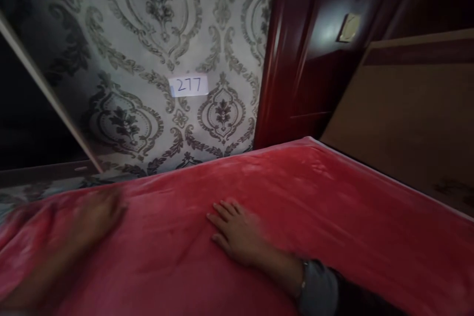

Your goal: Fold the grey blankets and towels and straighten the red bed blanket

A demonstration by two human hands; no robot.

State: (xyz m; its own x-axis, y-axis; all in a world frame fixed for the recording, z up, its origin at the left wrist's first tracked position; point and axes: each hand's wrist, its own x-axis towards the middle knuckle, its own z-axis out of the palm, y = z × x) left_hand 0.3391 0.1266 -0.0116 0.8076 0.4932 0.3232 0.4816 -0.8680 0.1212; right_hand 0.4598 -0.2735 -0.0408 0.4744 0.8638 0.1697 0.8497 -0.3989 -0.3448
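Note:
A red plush blanket [296, 192] covers a broad flat surface that reaches back to the wall. My right hand [239, 232] lies flat on it near the middle, fingers spread and pointing to the upper left. Over the blanket's left part is my left hand [98, 215], smeared by motion, so its fingers are not clear. Beside that hand, toward the left edge, the cloth has loose folds. Light creases run across the blanket around my right hand, and its far right corner is pale-edged.
Behind the blanket is a patterned wall [218, 59] with a paper label [188, 86] reading 277. A dark red wooden panel [285, 84] stands to its right, next to a large brown board [414, 113]. At left is a dark, pale-edged panel [33, 103].

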